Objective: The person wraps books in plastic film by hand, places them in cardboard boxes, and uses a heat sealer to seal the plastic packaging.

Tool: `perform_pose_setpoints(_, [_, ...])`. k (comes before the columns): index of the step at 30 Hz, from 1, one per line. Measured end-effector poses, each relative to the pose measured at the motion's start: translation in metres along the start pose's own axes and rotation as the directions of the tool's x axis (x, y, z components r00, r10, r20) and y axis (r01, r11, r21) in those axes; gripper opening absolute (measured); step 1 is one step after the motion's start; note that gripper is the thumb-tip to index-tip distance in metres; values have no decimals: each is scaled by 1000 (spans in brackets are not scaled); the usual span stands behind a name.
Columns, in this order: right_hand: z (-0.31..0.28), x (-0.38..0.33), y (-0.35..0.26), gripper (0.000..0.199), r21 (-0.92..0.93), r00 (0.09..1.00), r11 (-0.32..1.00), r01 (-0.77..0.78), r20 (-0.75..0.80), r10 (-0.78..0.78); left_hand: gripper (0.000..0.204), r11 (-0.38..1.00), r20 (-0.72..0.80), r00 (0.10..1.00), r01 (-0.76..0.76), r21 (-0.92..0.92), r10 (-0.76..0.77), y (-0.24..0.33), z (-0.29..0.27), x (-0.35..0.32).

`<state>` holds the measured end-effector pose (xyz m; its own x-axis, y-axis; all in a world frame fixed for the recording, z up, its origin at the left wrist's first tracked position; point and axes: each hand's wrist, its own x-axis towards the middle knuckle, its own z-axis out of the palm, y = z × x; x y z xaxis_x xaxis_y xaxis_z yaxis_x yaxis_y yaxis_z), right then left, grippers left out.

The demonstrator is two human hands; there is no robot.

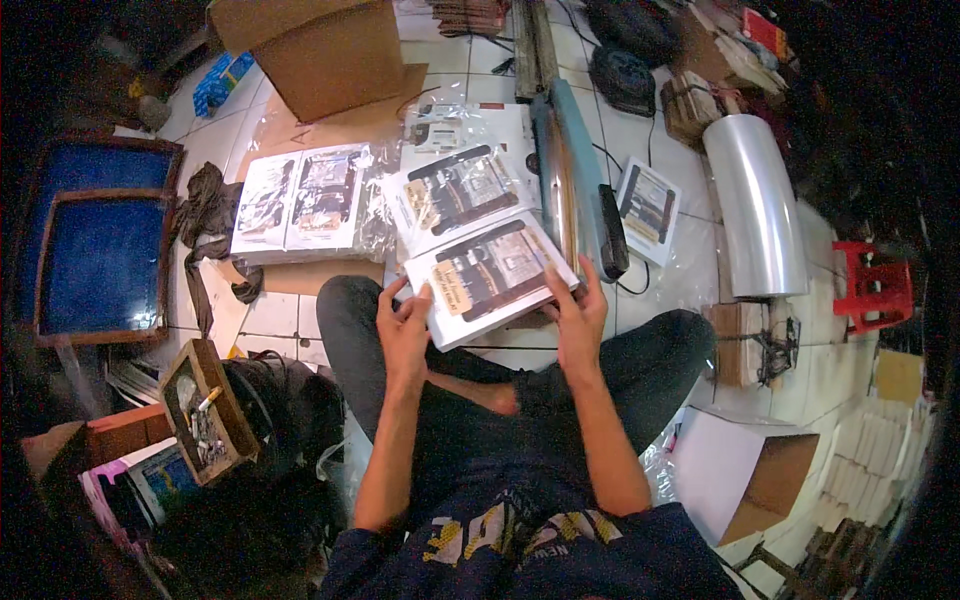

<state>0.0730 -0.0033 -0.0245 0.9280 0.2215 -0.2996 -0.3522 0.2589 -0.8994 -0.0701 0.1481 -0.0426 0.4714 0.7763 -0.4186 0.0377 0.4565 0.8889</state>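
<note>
Between my two hands I hold a white book (500,275) with a dark picture on its cover, tilted slightly over my crossed legs. My left hand (405,325) grips its left edge, thumb on top. My right hand (577,310) closes on the right edge in the same way. Just beyond lies another book (462,195) with a matching cover, under shiny clear plastic. To the left, two stacks of such books (325,195) sit side by side in clear film. A long blue-grey bar-shaped device (565,170), which looks like a plastic sealer, stands right of the books.
One more book (648,212) lies right of the sealer. Farther right is a big roll of clear film (755,205) near a red stool (872,287). A cardboard box (320,55) stands at the far side. On the left are blue framed screens (105,260) and a wooden ashtray box (207,415).
</note>
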Motion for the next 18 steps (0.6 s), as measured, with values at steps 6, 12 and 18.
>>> perform_pose_setpoints(6, [1,40,-22,94,-339,703,928,-152,623,343,57,989,59,993,-110,101,104,12,-28,19])
perform_pose_setpoints(12, [-5,29,-22,107,-422,667,881,214,722,184,86,854,492,823,-451,260,285,49,-14,-9])
perform_pose_setpoints(18, [-7,5,-2,68,-483,890,860,164,449,82,76,718,439,833,-528,453,336,39,-25,6])
